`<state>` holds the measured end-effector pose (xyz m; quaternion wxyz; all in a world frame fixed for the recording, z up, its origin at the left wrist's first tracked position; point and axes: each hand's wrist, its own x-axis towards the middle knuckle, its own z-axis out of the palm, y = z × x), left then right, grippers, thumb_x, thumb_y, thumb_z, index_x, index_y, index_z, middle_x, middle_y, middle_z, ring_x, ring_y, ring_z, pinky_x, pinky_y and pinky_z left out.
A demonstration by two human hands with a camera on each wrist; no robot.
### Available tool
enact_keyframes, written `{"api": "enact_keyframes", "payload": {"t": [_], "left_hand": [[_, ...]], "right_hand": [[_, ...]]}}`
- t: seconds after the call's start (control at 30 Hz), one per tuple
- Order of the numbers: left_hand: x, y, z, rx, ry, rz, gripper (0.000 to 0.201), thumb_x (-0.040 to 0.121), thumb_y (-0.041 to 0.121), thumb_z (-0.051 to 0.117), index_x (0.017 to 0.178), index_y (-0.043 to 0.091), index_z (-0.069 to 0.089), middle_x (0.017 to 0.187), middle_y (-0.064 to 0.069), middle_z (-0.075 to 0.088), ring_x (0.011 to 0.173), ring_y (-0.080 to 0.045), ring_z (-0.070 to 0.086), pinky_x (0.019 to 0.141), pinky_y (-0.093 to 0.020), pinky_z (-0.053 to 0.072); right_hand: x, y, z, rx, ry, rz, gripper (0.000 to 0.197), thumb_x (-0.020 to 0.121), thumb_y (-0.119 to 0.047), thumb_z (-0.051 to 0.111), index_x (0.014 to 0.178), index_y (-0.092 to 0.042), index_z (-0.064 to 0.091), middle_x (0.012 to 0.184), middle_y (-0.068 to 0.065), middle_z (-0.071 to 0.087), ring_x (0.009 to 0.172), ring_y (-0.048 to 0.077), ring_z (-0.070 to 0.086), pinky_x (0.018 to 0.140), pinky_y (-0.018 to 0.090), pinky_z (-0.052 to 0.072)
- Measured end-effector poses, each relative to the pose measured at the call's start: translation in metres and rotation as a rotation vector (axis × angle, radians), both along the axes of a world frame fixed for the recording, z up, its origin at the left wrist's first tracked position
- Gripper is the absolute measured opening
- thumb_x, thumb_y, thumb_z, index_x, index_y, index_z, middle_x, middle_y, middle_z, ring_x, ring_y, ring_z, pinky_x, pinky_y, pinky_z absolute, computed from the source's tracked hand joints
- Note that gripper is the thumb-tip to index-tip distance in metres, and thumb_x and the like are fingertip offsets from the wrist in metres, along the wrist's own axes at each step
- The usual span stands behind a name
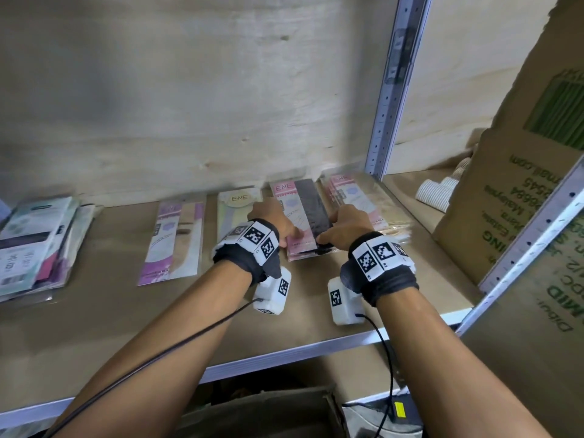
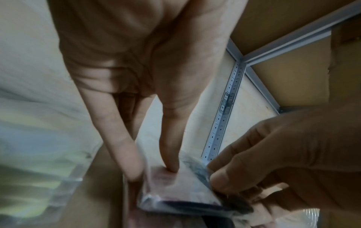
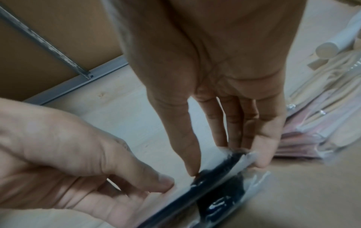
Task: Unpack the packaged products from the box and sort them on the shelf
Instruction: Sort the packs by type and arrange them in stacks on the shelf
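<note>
On the brown shelf board (image 1: 126,311) a flat pink-and-black packaged product (image 1: 308,213) in a clear sleeve lies on a short pile of the same kind. Both hands hold its near end. My left hand (image 1: 284,229) pinches the left corner, thumb on the pink face (image 2: 175,192) and fingers at the edge. My right hand (image 1: 328,230) pinches the right corner, thumb on the black part (image 3: 215,174) and fingers round the sleeve's side. The wrist views show the left hand (image 2: 154,171) and the right hand (image 3: 224,165) close up, slightly blurred.
Along the shelf lie a purple pack (image 1: 173,241), a pale yellow pack (image 1: 234,210), a pink-beige pile (image 1: 357,197) on the right and a mixed pile (image 1: 34,241) at far left. A metal upright (image 1: 392,90) and a tall cardboard box (image 1: 512,200) stand right, with rolled cloth (image 1: 436,191) behind.
</note>
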<state>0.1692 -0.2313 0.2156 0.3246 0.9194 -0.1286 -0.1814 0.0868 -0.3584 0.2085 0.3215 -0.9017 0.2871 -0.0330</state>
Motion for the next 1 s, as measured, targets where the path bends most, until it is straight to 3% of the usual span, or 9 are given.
{"api": "enact_keyframes", "payload": {"t": [0.13, 0.3, 0.47, 0.6, 0.67, 0.8, 0.87, 0.93, 1.0], "left_hand": [[-0.002, -0.003, 0.0, 0.08, -0.027, 0.009, 0.063, 0.073, 0.028, 0.088, 0.121, -0.002, 0.06, 0.117, -0.018, 0.07, 0.105, -0.031, 0.071, 0.094, -0.04, 0.057], [-0.003, -0.005, 0.001, 0.104, -0.032, 0.008, 0.062, 0.075, 0.023, 0.087, 0.124, -0.002, 0.059, 0.123, -0.019, 0.067, 0.109, -0.033, 0.069, 0.096, -0.042, 0.056], [-0.003, -0.001, 0.013, 0.168, -0.105, 0.005, 0.075, 0.074, 0.035, 0.087, 0.131, 0.0, 0.053, 0.128, -0.018, 0.064, 0.113, -0.032, 0.067, 0.097, -0.042, 0.055], [0.003, 0.028, 0.039, 0.139, -0.24, 0.047, 0.063, 0.075, 0.043, 0.084, 0.112, -0.002, 0.061, 0.111, -0.019, 0.07, 0.099, -0.033, 0.071, 0.081, -0.035, 0.057], [0.01, 0.056, 0.048, 0.048, -0.238, 0.066, 0.052, 0.078, 0.04, 0.081, 0.104, -0.003, 0.068, 0.103, -0.018, 0.073, 0.089, -0.031, 0.074, 0.084, -0.038, 0.06], [0.019, 0.133, 0.046, -0.215, -0.212, 0.191, 0.028, 0.078, 0.03, 0.082, 0.091, 0.006, 0.076, 0.084, -0.012, 0.077, 0.078, -0.027, 0.076, 0.08, -0.039, 0.063], [0.02, 0.175, 0.038, -0.315, -0.218, 0.237, 0.016, 0.082, 0.021, 0.078, 0.08, 0.006, 0.075, 0.072, -0.011, 0.074, 0.071, -0.026, 0.074, 0.073, -0.034, 0.061], [0.021, 0.216, 0.028, -0.384, -0.217, 0.294, 0.012, 0.086, 0.016, 0.075, 0.081, 0.005, 0.075, 0.066, -0.01, 0.07, 0.065, -0.025, 0.068, 0.068, -0.03, 0.057], [0.025, 0.255, 0.02, -0.403, -0.242, 0.379, 0.01, 0.084, 0.017, 0.077, 0.077, 0.011, 0.075, 0.065, -0.009, 0.073, 0.063, -0.024, 0.069, 0.073, -0.035, 0.061]], "right_hand": [[0.0, 0.001, 0.002, 0.0, 0.04, 0.009, 0.046, 0.077, -0.016, 0.08, 0.116, 0.0, 0.063, 0.117, 0.015, 0.065, 0.11, 0.03, 0.062, 0.095, 0.038, 0.055], [0.002, 0.003, 0.004, -0.025, 0.058, 0.011, 0.043, 0.081, -0.016, 0.077, 0.118, -0.001, 0.062, 0.121, 0.016, 0.064, 0.112, 0.03, 0.062, 0.096, 0.038, 0.054], [0.002, 0.01, 0.005, -0.04, 0.027, 0.019, 0.037, 0.08, -0.012, 0.076, 0.113, -0.003, 0.06, 0.116, 0.015, 0.063, 0.108, 0.031, 0.062, 0.094, 0.04, 0.055], [0.002, 0.019, 0.011, -0.064, -0.127, 0.086, 0.043, 0.08, -0.021, 0.076, 0.117, -0.007, 0.062, 0.116, 0.008, 0.064, 0.106, 0.025, 0.061, 0.094, 0.038, 0.054], [0.001, 0.028, 0.015, -0.02, -0.211, 0.136, 0.042, 0.082, -0.026, 0.074, 0.122, -0.014, 0.063, 0.113, 0.001, 0.065, 0.104, 0.02, 0.062, 0.093, 0.035, 0.052], [0.0, 0.06, 0.02, 0.157, -0.301, 0.251, 0.019, 0.086, -0.02, 0.071, 0.105, -0.018, 0.069, 0.083, -0.009, 0.067, 0.079, 0.011, 0.064, 0.067, 0.017, 0.048], [0.0, 0.082, 0.02, 0.254, -0.335, 0.285, 0.014, 0.086, -0.014, 0.07, 0.1, -0.014, 0.07, 0.077, -0.004, 0.067, 0.075, 0.016, 0.065, 0.07, 0.025, 0.054], [0.003, 0.106, 0.019, 0.314, -0.332, 0.343, 0.013, 0.086, -0.011, 0.068, 0.099, -0.01, 0.07, 0.076, 0.003, 0.068, 0.07, 0.019, 0.066, 0.07, 0.035, 0.057], [0.009, 0.134, 0.017, 0.37, -0.307, 0.41, 0.012, 0.087, -0.008, 0.066, 0.099, -0.007, 0.069, 0.077, 0.006, 0.067, 0.066, 0.019, 0.065, 0.064, 0.032, 0.057]]}}
